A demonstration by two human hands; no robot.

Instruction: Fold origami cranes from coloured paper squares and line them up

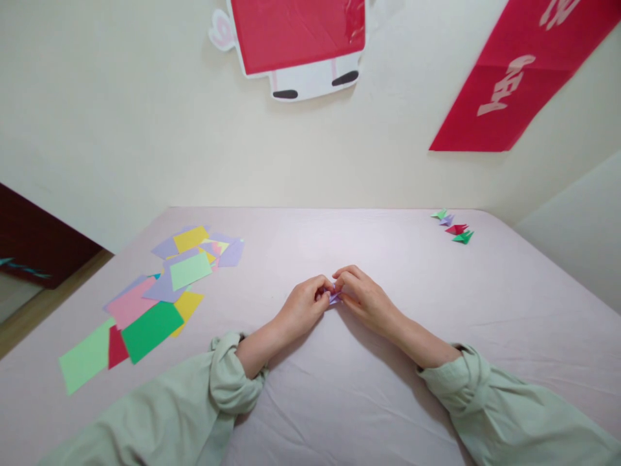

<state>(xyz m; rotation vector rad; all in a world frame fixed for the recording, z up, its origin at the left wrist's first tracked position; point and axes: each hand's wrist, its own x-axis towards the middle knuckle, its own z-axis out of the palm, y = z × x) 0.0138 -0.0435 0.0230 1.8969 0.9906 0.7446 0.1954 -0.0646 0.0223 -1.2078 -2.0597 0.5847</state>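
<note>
Between my two hands is a small folded piece of purple paper, mostly covered by the fingers. My left hand pinches its left side, thumb and fingers closed together. From the right, my right hand grips the other side with bent fingers. Both hands are close above the middle of the cloth-covered table. The exact shape of the folds is hidden.
Loose coloured paper sheets, among them a dark green sheet and a pink sheet, overlap at the left. Several folded paper pieces, such as a red one, sit at the far right. A wall rises behind the table.
</note>
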